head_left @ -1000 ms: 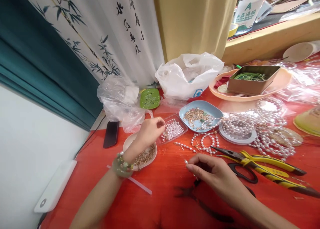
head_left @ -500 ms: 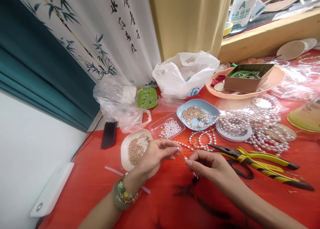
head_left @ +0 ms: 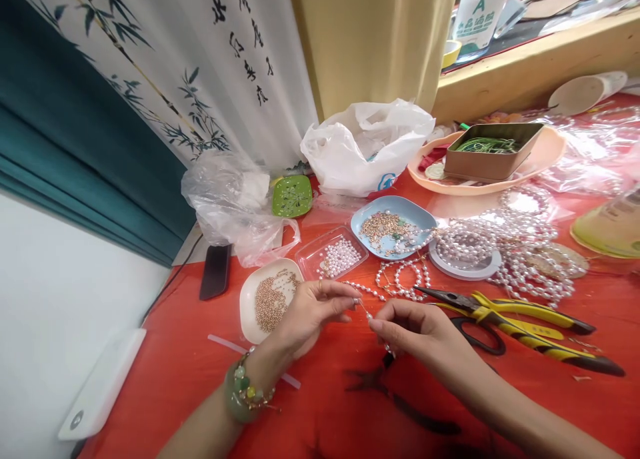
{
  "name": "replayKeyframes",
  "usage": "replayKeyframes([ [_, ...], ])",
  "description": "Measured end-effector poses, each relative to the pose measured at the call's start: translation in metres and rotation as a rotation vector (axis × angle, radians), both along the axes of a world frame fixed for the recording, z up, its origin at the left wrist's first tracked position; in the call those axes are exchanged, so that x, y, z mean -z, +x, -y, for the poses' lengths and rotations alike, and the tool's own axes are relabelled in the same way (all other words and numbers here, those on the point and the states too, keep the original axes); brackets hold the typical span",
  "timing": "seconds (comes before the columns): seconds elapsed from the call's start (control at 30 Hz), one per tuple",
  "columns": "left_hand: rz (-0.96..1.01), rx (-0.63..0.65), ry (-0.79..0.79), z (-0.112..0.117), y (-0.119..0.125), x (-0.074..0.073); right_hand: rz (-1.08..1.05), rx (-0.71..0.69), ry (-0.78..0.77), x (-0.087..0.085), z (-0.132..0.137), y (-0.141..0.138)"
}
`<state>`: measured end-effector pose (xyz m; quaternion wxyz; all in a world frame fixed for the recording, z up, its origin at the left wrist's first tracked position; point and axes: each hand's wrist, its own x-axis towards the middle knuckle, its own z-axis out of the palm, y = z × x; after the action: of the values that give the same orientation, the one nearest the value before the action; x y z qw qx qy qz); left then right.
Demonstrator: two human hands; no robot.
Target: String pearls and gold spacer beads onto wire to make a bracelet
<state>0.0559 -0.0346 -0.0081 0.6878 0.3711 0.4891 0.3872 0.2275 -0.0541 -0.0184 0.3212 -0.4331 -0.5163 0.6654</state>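
My left hand (head_left: 320,310) pinches one end of a thin strand with white pearl beads, its thumb and forefinger pressed together. A short stretch of the beaded strand (head_left: 369,315) spans the gap to my right hand (head_left: 413,329), whose thumb and forefinger close on it. A few beads hang below the right fingers. Behind my left hand stand a cream dish (head_left: 249,308) of small gold beads and a clear tray (head_left: 303,262) of white pearl beads. Just beyond the hands, a pearl chain (head_left: 404,279) lies looped on the red table.
Yellow-and-black pliers (head_left: 520,325) and black-handled scissors (head_left: 493,342) lie to the right. A dark pair of pliers (head_left: 400,405) rests in front. Further back are a blue dish (head_left: 356,227), heaped pearl strands (head_left: 535,245), a white plastic bag (head_left: 345,155) and a phone (head_left: 215,272).
The view has shifted slightly, so the surroundings sit a little further left. Both hands keep their pinch on the beaded strand, almost in the same place.
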Motion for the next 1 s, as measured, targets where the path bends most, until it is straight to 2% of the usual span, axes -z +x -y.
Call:
replayKeyframes([
  [0.43,-0.067,0.021,0.024,0.000,-0.002,0.002,0.026,-0.004,0.008,-0.002,0.001,-0.001],
  [0.7,-0.204,0.191,0.218,0.003,-0.003,-0.005,0.034,-0.008,0.022,-0.001,0.000,-0.001],
  [1.0,-0.366,0.300,0.244,0.001,-0.010,-0.016,0.151,-0.050,0.149,0.000,0.002,-0.003],
])
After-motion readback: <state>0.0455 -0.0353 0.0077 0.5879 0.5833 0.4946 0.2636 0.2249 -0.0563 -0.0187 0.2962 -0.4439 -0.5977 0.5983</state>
